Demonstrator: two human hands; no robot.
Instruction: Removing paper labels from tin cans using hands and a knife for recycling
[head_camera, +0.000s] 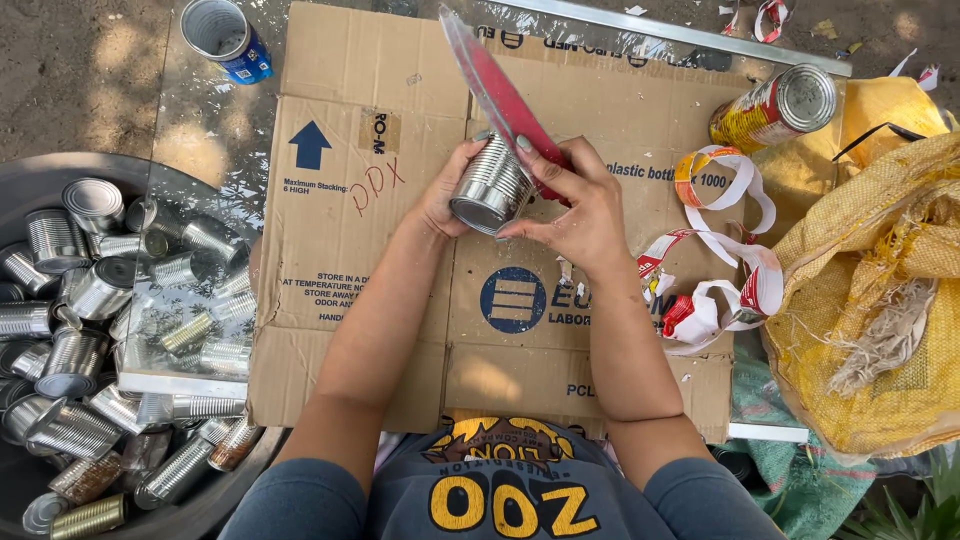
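Both forearms bare, reaching forward and converging at centre. Left hand (447, 190) cupped with palm turned inward, fingers curled in a grip. Right hand (578, 205) arched over from the right, fingers spread and bent, thumb pressing down, wrist slightly flexed.

Red label strip (500, 95) peeling off held can (492, 185); red-white label curls (715, 265) at right, on brown cardboard (340, 210).

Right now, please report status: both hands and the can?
Left hand cradles bare ribbed can. Right hand in grip on red label strip, half peeled. Nothing in the way on cardboard.
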